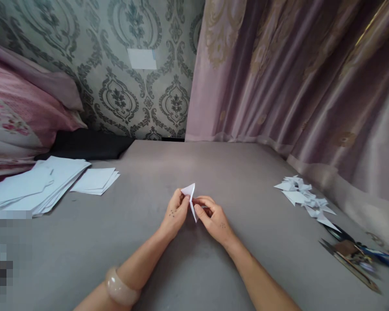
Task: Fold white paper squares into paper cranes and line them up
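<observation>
A small piece of folded white paper [192, 199] is held up over the middle of the grey surface. On its left side, my left hand [176, 211] is closed, with the thumb and fingers pinching the paper. My right hand [214, 217] grips the opposite side, its thumb against the paper and its fingers curled behind. The paper stands on edge with a crease running down it and pointed ends at top and bottom. Some fingertips are hidden behind the paper and the hands. A pale bangle sits on the left wrist.
At left lie a large stack of white sheets [48, 183] and a smaller stack of cut sheets [95, 180]. A black folded item [90, 144] rests behind them. Several folded paper pieces [306, 198] are heaped at right, near scissors [350, 263] and other tools. Curtains hang along the right.
</observation>
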`<state>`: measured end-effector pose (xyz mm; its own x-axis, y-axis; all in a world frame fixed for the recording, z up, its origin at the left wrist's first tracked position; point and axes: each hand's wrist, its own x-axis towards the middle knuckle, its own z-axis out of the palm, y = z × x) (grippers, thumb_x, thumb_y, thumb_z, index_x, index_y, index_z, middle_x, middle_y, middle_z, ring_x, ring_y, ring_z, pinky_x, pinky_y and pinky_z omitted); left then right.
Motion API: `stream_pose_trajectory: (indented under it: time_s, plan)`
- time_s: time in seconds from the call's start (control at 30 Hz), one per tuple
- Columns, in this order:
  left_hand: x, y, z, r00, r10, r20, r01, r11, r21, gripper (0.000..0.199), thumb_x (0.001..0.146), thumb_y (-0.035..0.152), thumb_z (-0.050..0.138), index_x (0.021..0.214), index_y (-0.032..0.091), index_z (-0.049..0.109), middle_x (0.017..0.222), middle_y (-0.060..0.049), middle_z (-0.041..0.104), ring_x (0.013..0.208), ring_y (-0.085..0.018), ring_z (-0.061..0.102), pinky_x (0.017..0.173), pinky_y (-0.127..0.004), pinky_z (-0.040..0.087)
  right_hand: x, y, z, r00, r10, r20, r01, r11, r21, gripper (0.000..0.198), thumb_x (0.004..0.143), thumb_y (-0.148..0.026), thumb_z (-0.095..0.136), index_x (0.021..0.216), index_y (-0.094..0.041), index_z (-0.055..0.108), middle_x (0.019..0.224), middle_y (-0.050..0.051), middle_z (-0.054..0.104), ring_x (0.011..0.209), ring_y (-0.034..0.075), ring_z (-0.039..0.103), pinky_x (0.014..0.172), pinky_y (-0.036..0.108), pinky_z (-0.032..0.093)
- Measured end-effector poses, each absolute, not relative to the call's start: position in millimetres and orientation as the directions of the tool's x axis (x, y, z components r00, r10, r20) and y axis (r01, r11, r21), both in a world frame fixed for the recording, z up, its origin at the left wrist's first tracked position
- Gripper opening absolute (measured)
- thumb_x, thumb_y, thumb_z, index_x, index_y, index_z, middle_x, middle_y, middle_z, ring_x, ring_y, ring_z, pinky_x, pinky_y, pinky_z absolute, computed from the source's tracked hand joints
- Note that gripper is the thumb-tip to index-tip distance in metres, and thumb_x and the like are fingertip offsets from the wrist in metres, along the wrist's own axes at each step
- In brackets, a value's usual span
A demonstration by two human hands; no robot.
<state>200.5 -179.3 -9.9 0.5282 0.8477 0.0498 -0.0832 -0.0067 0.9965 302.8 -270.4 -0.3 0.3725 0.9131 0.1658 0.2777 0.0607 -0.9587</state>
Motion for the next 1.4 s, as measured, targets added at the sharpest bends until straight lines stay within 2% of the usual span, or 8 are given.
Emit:
stream_pose_trajectory:
  time_s: [0.2, 0.5, 0.77, 0.87, 1.0, 1.2, 1.27, 1.4]
  plan:
    - [198, -181, -13, 0.541, 0.816, 0.203, 0.066, -0.282, 0.957, 0.015, 0.09, 0.028, 0.04, 0.078, 0.02, 0.043, 0.068, 0.005, 0.043, 0.062, -0.011, 0.044, 0.059, -0.022, 0.035, 303, -270, 2, 0.395, 0.919, 0.0, -0.032, 0.014, -0.999, 0.028, 0.083, -0.043, 0.059, 0.096, -0.02, 0.068, 0.093, 0.005, 0.068, 0.088, 0.02, 0.062, 0.079, 0.032, 0.049]
    - [199, -185, -7, 0.608, 0.784, 0.126, 0.038, -0.187, 0.982, 0.018, 0.091, 0.033, 0.04, 0.094, 0.018, 0.049, 0.071, 0.003, 0.05, 0.059, -0.01, 0.046, 0.056, -0.022, 0.037, 308, -269, -5, 0.387, 0.916, -0.108, -0.31, 0.019, -0.951, 0.029, 0.077, -0.043, 0.067, 0.093, -0.019, 0.068, 0.083, 0.003, 0.064, 0.071, 0.014, 0.057, 0.067, 0.029, 0.048]
    - [200, -186, -10, 0.664, 0.733, 0.148, -0.075, -0.131, 0.989, 0.032, 0.088, 0.037, 0.047, 0.113, 0.017, 0.043, 0.099, -0.006, 0.056, 0.077, -0.013, 0.056, 0.066, -0.024, 0.045, 308, -269, -2, 0.399, 0.906, -0.14, -0.335, 0.003, -0.942, 0.031, 0.074, -0.042, 0.071, 0.092, -0.017, 0.066, 0.082, 0.003, 0.064, 0.072, 0.014, 0.058, 0.062, 0.027, 0.047]
    - [200, -188, -10, 0.649, 0.751, 0.122, -0.034, -0.132, 0.991, 0.045, 0.083, 0.035, 0.055, 0.119, 0.019, 0.034, 0.109, -0.008, 0.052, 0.071, -0.011, 0.055, 0.058, -0.022, 0.044, 306, -269, -1, 0.393, 0.909, -0.14, -0.35, 0.007, -0.937, 0.031, 0.073, -0.041, 0.071, 0.092, -0.017, 0.066, 0.083, 0.003, 0.066, 0.073, 0.015, 0.059, 0.065, 0.027, 0.047]
    - [197, -191, -7, 0.632, 0.773, 0.055, 0.039, -0.102, 0.994, 0.041, 0.085, 0.036, 0.052, 0.115, 0.021, 0.031, 0.09, -0.001, 0.056, 0.053, -0.008, 0.048, 0.049, -0.02, 0.039, 304, -268, 0, 0.399, 0.906, -0.143, -0.376, 0.019, -0.926, 0.03, 0.072, -0.04, 0.073, 0.092, -0.018, 0.067, 0.085, 0.004, 0.068, 0.075, 0.015, 0.06, 0.069, 0.028, 0.047]
    - [199, -187, -4, 0.586, 0.806, 0.08, 0.058, -0.14, 0.988, 0.028, 0.086, 0.042, 0.05, 0.094, 0.016, 0.053, 0.076, -0.001, 0.056, 0.061, -0.011, 0.05, 0.054, -0.022, 0.038, 308, -267, -6, 0.447, 0.882, -0.148, -0.367, 0.03, -0.93, 0.03, 0.068, -0.037, 0.075, 0.09, -0.018, 0.068, 0.084, 0.004, 0.07, 0.074, 0.016, 0.062, 0.073, 0.03, 0.048]
    - [199, -184, -3, 0.562, 0.826, 0.038, 0.036, -0.07, 0.997, 0.03, 0.084, 0.044, 0.053, 0.084, 0.014, 0.058, 0.073, -0.001, 0.056, 0.062, -0.011, 0.049, 0.056, -0.022, 0.038, 310, -267, -8, 0.47, 0.872, -0.136, -0.328, 0.029, -0.944, 0.028, 0.069, -0.037, 0.074, 0.089, -0.018, 0.068, 0.082, 0.004, 0.07, 0.073, 0.015, 0.061, 0.072, 0.03, 0.047]
    - [199, -181, -5, 0.633, 0.754, -0.174, -0.079, 0.287, 0.955, 0.036, 0.079, 0.05, 0.058, 0.08, 0.014, 0.061, 0.069, 0.0, 0.058, 0.061, -0.011, 0.051, 0.059, -0.022, 0.04, 310, -269, -7, 0.455, 0.882, -0.123, -0.275, 0.008, -0.962, 0.027, 0.07, -0.036, 0.073, 0.089, -0.018, 0.068, 0.085, 0.004, 0.07, 0.075, 0.015, 0.062, 0.073, 0.029, 0.047]
